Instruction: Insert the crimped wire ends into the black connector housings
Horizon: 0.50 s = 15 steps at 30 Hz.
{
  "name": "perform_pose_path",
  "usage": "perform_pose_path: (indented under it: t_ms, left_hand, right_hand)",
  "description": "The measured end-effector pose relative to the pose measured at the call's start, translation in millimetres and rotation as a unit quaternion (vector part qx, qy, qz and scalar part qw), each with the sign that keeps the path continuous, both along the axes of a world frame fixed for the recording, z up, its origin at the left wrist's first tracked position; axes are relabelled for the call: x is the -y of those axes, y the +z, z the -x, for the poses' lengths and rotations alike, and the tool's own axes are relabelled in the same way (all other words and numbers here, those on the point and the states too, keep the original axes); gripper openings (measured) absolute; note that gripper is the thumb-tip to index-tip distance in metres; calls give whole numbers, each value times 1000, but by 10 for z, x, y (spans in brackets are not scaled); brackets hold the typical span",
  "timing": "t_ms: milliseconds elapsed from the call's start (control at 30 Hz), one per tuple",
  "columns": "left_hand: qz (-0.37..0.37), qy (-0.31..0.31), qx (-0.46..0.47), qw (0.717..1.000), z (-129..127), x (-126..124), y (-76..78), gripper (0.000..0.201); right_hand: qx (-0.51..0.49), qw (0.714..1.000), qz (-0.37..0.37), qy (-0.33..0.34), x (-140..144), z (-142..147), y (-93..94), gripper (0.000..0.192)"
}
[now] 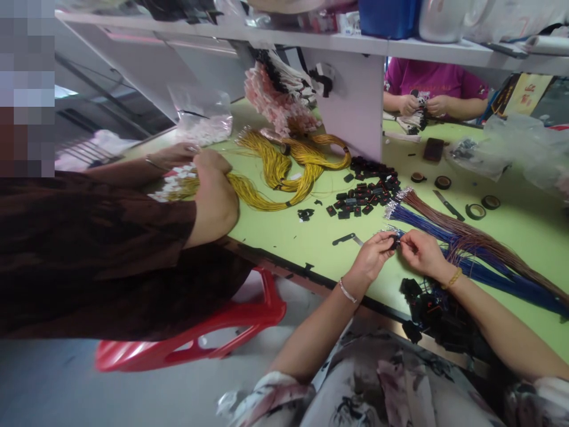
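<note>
My left hand [376, 254] is closed in a pinch on a small black connector housing [395, 241] over the front of the table. My right hand [420, 251] is closed right beside it, fingertips against the housing; what they pinch is too small to make out. Just beyond my hands lie a bundle of blue wires [427, 228] and a bundle of brown wires [466, 237], both with silvery terminal ends. A pile of black connector housings [367, 196] is spread behind my left hand. Below my right wrist sits a heap of black housings with wires [433, 308] at the table edge.
A folding knife [344, 239] and another blade [448, 206] lie on the green table [275, 237]. Rolls of black tape [475, 211] are at right. On the left, a co-worker handles white connectors on yellow wires [267, 198]; a red stool [240, 320] stands below.
</note>
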<state>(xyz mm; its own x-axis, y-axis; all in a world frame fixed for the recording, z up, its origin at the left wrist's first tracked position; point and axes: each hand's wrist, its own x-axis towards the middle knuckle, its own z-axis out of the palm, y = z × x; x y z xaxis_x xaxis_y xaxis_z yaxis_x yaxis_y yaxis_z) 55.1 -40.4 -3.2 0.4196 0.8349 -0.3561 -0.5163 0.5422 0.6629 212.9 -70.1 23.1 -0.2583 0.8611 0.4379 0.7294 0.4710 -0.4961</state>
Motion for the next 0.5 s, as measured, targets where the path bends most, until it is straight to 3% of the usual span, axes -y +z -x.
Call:
perform_pose_path:
  t_ms: [333,500]
  left_hand:
    - [-2,20,-19,1000,-30,43,2,29]
    - [-31,19,-46,998,-48,76,38,30]
  right_hand:
    - [-48,994,98,-2,-14,27,27,10]
    - [-40,994,103,-23,32,73,6,13]
